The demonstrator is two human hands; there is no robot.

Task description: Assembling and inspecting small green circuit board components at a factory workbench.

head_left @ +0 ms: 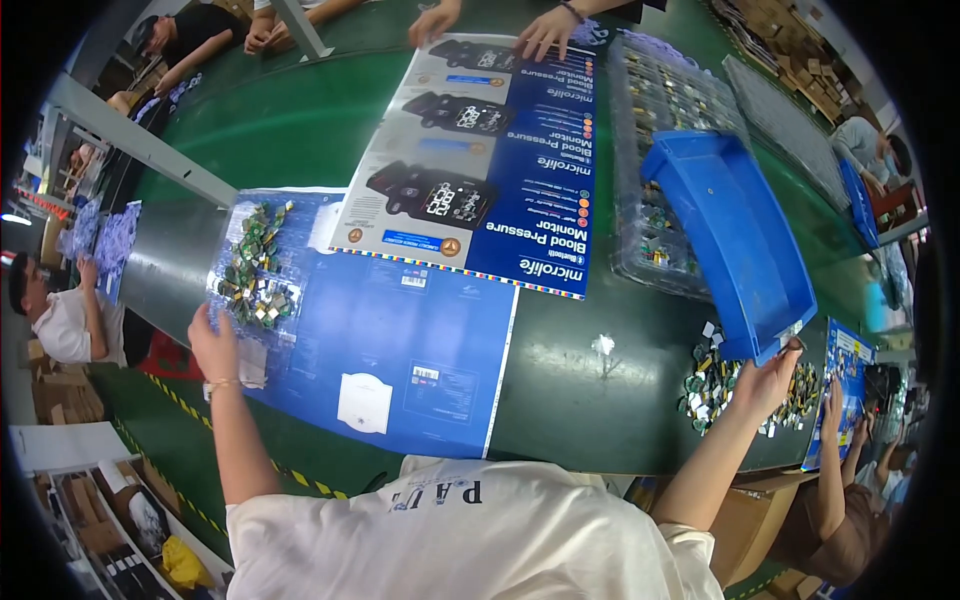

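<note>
My right hand (768, 385) grips the near end of a long blue plastic bin (735, 235), which is tilted with its inside showing. Beneath that hand, a heap of small circuit boards (708, 395) lies loose on the dark tabletop. At the left, my left hand (213, 348) is at the near edge of a clear plastic sheet or tray (290, 325), fingers apart. Another pile of small green circuit boards (255, 260) rests on that plastic. Under it spreads a large blue printed sheet (345, 340) with a white label-shaped patch.
Across the table, another person's hands (548, 32) rest on a printed sheet of packaging (455, 165). A clear compartment tray (655, 100) filled with small parts stands beside the bin. A grey metal post (150, 145) rises at the left. Other people sit around.
</note>
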